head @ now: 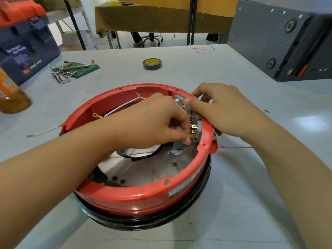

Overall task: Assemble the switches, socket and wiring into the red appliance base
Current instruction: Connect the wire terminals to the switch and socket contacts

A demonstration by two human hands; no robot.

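Note:
The round red appliance base sits open side up on the grey table, on a black ring. A grey switch block with brass terminals stands against the inside of its right wall. My left hand reaches into the base and pinches a brass terminal at the block's lower end. My right hand grips the rim and the block from outside, thumb on the block's top. A white wire with brass ring lugs runs along the inner far wall. Another white wire trails out on the left.
A roll of dark tape lies beyond the base. Hex keys and a green pouch lie at the far left, beside a blue box and an amber bottle. A dark grey machine casing stands at the far right.

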